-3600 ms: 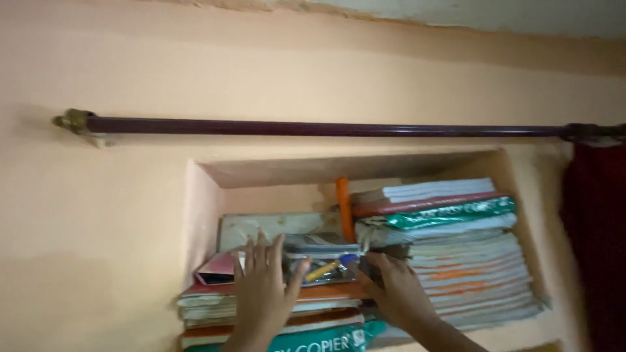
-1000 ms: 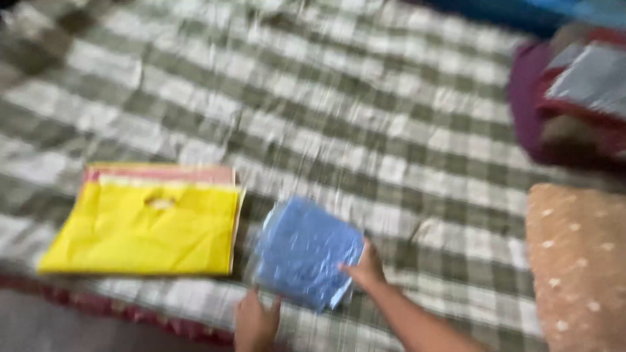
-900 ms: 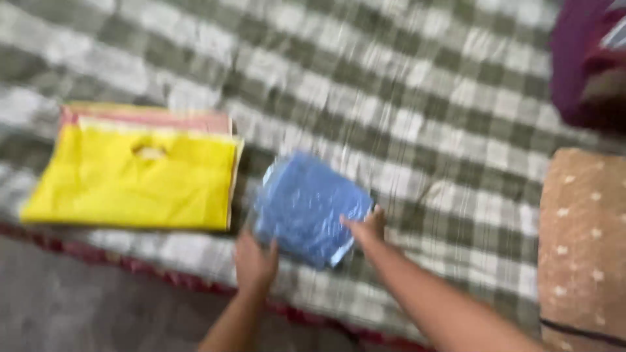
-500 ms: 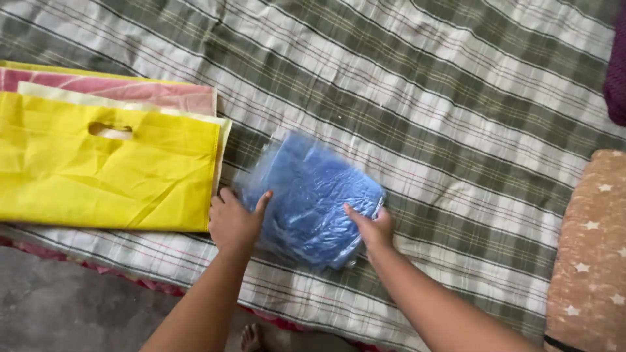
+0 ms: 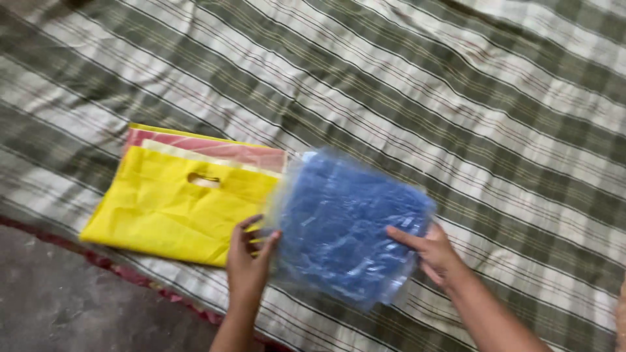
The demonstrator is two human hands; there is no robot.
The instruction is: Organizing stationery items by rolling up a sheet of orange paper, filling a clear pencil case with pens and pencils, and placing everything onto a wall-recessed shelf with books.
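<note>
Clear packet of blue cloth (image 5: 349,225) held just above checked bedsheet (image 5: 456,98) | left hand (image 5: 250,257) and right hand (image 5: 435,253) fingers closed on opposite edges (packet between them) | yellow bag (image 5: 176,208) beside left.

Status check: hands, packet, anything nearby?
Left hand and right hand grip the clear plastic packet of blue cloth by opposite edges. Flat yellow fabric bag lies beside, on the green checked sheet.
</note>
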